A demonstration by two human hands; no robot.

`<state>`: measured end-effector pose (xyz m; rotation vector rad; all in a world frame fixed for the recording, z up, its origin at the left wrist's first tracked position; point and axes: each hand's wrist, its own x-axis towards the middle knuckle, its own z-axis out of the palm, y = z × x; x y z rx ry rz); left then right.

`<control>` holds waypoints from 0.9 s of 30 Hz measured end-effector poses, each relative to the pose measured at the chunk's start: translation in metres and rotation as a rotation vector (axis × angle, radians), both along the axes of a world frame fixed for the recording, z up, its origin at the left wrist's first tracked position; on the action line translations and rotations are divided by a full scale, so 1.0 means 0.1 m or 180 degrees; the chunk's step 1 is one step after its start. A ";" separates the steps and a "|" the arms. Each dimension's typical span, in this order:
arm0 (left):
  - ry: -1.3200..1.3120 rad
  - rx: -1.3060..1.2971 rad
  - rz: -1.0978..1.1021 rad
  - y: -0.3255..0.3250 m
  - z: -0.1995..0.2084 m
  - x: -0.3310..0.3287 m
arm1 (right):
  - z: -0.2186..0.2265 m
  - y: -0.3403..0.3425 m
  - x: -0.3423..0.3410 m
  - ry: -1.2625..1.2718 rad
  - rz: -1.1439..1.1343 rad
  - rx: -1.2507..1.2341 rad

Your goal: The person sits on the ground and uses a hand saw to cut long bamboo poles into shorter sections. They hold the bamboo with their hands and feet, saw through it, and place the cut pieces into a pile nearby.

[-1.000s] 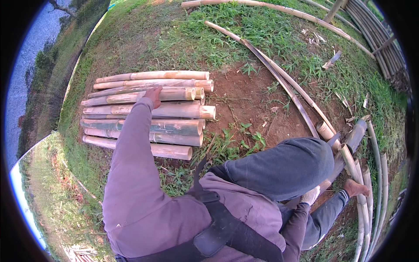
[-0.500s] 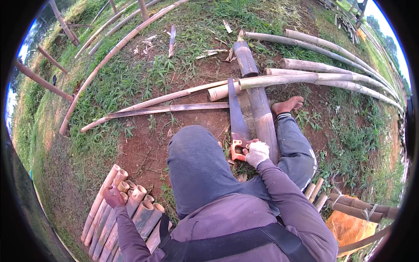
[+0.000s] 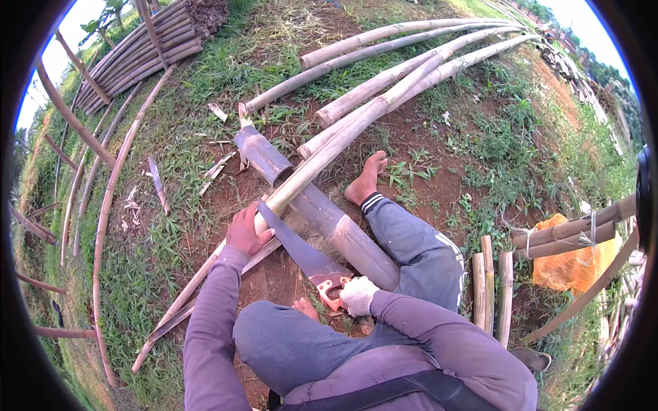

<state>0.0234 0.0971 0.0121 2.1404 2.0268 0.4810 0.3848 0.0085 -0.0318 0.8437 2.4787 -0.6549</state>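
Note:
My bare left hand (image 3: 248, 231) is closed around the near end of a long pale bamboo pole (image 3: 329, 152), just left of the saw's tip. The pole rests across a thick grey bamboo log (image 3: 343, 229) lying on the soil. In my white-gloved right hand (image 3: 358, 296) is the handle of a handsaw (image 3: 301, 246), orange and brown at the grip. Its blade points up and left, with the tip next to the pole close to my left fingers. Whether the teeth touch the pole, I cannot tell.
More bamboo poles (image 3: 384, 81) fan out toward the far right. Split bamboo strips (image 3: 185, 294) lie left of me. My outstretched leg (image 3: 418, 253) lies right of the log. Short bamboo pieces (image 3: 489, 288) and an orange sack (image 3: 554, 264) are at the right. A bamboo stack (image 3: 147, 51) stands far left.
My left hand has gone from the bundle of short bamboo pieces to the pole's end. The view has turned, and that bundle is out of sight. My right hand keeps the saw, now tilted more leftward.

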 end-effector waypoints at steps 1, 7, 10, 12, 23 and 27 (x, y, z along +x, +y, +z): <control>0.0017 -0.0249 0.0016 0.26 -0.03 0.12 | -0.10 0.00 0.06 0.0087 -0.0148 -0.0001; 0.0075 -0.1376 0.0313 0.81 -0.14 0.31 | -0.32 0.13 0.12 0.0596 -0.0357 -0.0242; 0.0077 -0.0850 0.0273 0.23 0.08 0.19 | -0.30 0.23 0.17 0.1375 -0.0977 0.0001; 0.0165 -0.0705 0.0374 -0.38 0.08 -0.06 | -0.21 0.32 0.20 0.2029 -0.1486 0.0260; 0.1331 -0.0868 0.4393 -4.82 -0.39 -2.02 | -0.22 1.19 0.03 0.3053 -0.2718 0.0321; 0.0208 -0.0115 0.3177 -4.20 -0.53 -1.38 | 0.04 1.39 -0.44 0.2910 -0.1579 0.1703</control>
